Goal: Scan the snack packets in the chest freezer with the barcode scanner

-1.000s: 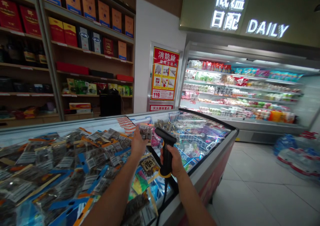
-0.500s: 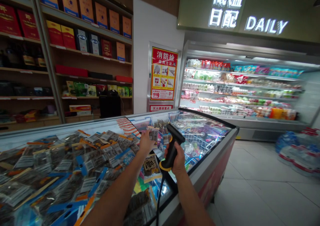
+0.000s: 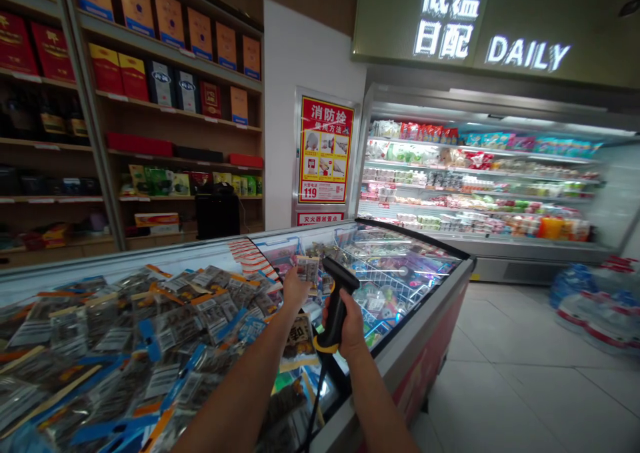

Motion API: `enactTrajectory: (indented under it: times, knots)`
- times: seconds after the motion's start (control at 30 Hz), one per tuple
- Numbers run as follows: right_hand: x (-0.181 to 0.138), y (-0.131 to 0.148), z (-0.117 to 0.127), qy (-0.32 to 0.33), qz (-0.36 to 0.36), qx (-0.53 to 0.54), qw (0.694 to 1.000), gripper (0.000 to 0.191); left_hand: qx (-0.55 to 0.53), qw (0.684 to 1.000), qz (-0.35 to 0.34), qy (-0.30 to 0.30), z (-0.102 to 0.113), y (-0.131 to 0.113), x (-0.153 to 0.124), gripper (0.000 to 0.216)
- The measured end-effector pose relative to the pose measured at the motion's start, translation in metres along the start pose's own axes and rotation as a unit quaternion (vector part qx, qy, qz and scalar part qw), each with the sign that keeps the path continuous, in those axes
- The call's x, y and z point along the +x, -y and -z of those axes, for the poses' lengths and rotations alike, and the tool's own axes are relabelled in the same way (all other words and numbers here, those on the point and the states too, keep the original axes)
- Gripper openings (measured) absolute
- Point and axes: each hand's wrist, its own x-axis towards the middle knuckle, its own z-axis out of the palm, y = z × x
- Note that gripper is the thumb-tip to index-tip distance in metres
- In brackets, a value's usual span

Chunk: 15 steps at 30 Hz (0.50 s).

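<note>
My right hand (image 3: 350,323) is wrapped round the handle of a black and yellow barcode scanner (image 3: 334,313), its head tilted up and to the left and its cable hanging down. Just left of the scanner head, my left hand (image 3: 296,286) grips a small clear snack packet (image 3: 308,271) with a printed label by its left side. Both hands are above the chest freezer (image 3: 417,363). Below them lies a larger packet with bold dark lettering (image 3: 299,336), partly hidden by my left forearm and the scanner.
Many labelled packets (image 3: 175,319) are heaped on the freezer's left part. Under its glass, wire baskets (image 3: 385,269) hold colourful packs. Shelves of boxes (image 3: 173,86) stand behind at left, a lit refrigerated display (image 3: 480,179) behind at right. Wrapped bottles (image 3: 595,299) stand on the floor.
The scanner and my right hand have shifted slightly left and a little down in view. My left hand still holds the small packet, now a little lower. The view has shifted slightly.
</note>
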Motion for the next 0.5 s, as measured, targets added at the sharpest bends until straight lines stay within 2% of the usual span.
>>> enactTrajectory:
  times: [0.17, 0.37, 0.5]
  knots:
    - [0.0004, -0.0032, -0.0004, 0.005, -0.036, -0.032, 0.999, 0.034, -0.007, 1.0, -0.016, -0.005, 0.0041, 0.0012, -0.0039, 0.024]
    - [-0.0018, -0.0002, -0.0029, 0.0, -0.027, -0.039, 0.999, 0.033, -0.011, 1.0, -0.023, 0.014, 0.0034, 0.0034, -0.0074, 0.021]
    - [-0.0002, 0.0013, -0.0022, -0.03, 0.004, -0.02, 0.999, 0.032, -0.02, 0.999, -0.007, 0.037, 0.0012, 0.003, -0.0041, 0.018]
